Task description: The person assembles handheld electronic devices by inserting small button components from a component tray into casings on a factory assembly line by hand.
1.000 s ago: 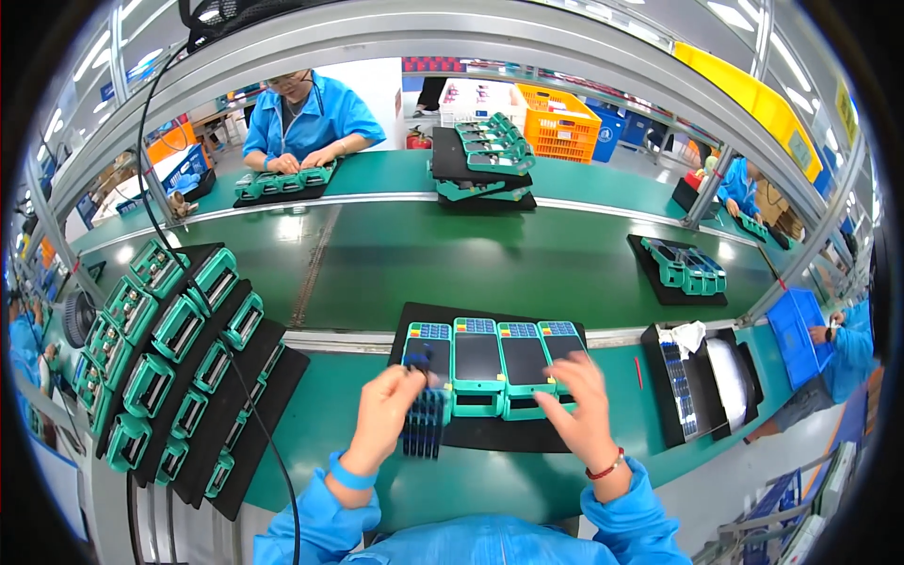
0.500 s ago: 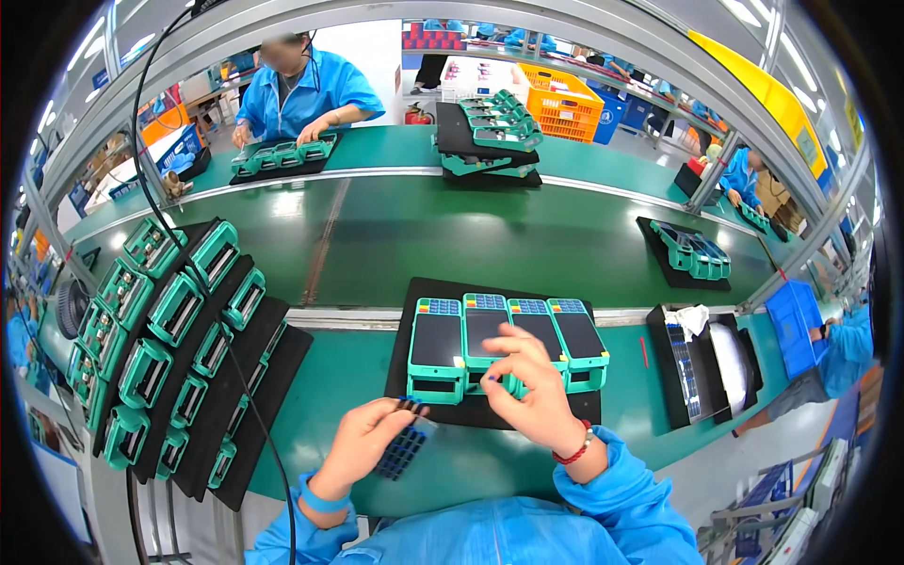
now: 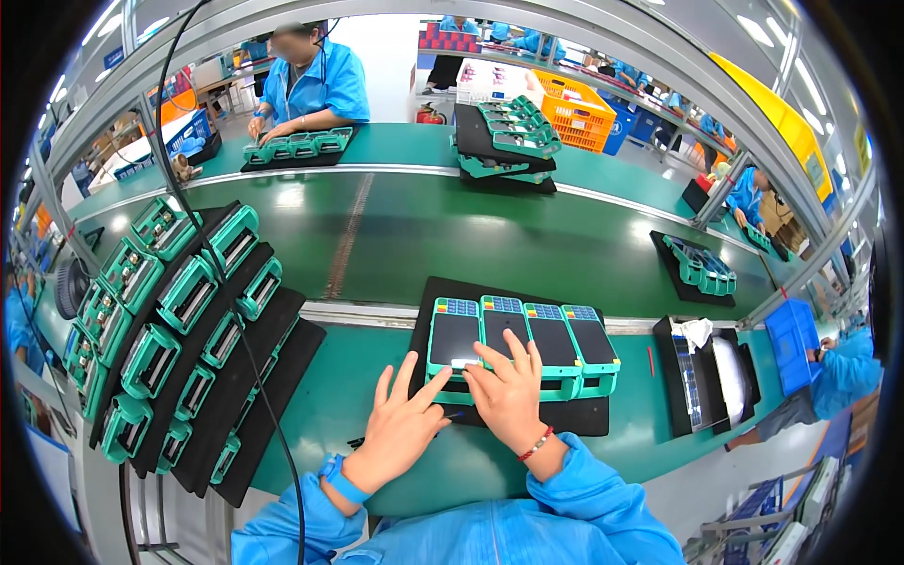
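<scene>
Four green handheld terminals, the leftmost terminal (image 3: 455, 337) among them, lie side by side on a black foam board (image 3: 435, 294). Each has a dark screen and a blue keypad with coloured keys. My left hand (image 3: 400, 428) is palm down with fingers stretched, its index fingertip at the leftmost terminal's lower edge. Dark edges, apparently of the sheet of small blue-black pieces (image 3: 355, 442), show beside and under it; whether it is gripped is hidden. My right hand (image 3: 509, 400) has its fingers apart over the lower ends of the left two terminals, thumb and index near my left index.
Stacked black boards with green housings (image 3: 151, 363) rise at the left. A black box (image 3: 680, 377) holds strips and white material at the right, near a red stick (image 3: 651, 362). A conveyor (image 3: 424, 235) runs beyond. A co-worker (image 3: 315, 85) handles housings across it. A black cable (image 3: 247, 348) hangs in front.
My left hand has moved up to the leftmost terminal, its fingers unfolding from the sheet they pinched. My right hand has moved left and lower, opening from a pinch. The view has shifted slightly.
</scene>
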The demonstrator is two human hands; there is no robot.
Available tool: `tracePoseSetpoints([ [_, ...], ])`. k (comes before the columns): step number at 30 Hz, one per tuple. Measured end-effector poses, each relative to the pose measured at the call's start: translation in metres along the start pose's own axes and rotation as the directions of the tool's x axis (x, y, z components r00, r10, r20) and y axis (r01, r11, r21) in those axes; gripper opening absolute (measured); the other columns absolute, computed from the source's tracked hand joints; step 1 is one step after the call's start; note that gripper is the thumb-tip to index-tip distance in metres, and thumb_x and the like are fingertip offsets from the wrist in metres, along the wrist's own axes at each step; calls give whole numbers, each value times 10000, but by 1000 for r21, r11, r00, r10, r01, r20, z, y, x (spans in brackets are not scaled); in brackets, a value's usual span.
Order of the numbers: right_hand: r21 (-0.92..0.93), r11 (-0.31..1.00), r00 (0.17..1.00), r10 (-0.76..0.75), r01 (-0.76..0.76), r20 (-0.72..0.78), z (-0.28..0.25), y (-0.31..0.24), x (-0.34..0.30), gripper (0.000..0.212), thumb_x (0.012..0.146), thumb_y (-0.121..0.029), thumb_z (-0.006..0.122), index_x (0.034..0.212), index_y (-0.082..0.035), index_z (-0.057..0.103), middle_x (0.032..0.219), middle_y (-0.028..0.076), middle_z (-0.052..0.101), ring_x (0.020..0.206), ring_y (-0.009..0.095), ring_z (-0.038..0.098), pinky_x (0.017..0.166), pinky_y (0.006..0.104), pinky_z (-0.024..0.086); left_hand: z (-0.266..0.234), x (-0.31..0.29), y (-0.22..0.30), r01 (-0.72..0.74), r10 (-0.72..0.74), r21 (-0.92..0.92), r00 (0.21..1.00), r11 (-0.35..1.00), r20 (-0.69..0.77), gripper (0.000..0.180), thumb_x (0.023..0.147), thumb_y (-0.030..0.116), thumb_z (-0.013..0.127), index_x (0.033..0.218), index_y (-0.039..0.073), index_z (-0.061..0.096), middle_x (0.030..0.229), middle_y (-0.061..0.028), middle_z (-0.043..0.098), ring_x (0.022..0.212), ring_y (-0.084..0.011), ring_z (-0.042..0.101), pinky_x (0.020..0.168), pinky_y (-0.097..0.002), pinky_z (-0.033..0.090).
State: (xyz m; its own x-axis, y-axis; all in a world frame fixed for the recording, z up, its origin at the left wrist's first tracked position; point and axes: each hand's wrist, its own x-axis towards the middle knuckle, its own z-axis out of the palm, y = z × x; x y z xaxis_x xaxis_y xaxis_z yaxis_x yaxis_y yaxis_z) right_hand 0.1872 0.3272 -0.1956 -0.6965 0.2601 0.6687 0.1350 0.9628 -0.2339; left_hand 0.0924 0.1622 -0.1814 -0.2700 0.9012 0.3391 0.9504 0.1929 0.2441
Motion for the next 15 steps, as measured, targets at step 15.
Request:
tracePoseSetpoints([
  [15, 62, 967, 819, 173, -246, 547, -2, 39, 45, 457, 723, -332, 758, 1041, -92, 535, 1369, 170, 401, 1348, 452, 238, 1062, 528, 257, -5, 3, -13, 214, -321, -605, 944, 767, -74, 167, 895, 176, 568, 867, 21, 626, 995, -104, 617, 999, -303, 520, 873, -390, 382],
])
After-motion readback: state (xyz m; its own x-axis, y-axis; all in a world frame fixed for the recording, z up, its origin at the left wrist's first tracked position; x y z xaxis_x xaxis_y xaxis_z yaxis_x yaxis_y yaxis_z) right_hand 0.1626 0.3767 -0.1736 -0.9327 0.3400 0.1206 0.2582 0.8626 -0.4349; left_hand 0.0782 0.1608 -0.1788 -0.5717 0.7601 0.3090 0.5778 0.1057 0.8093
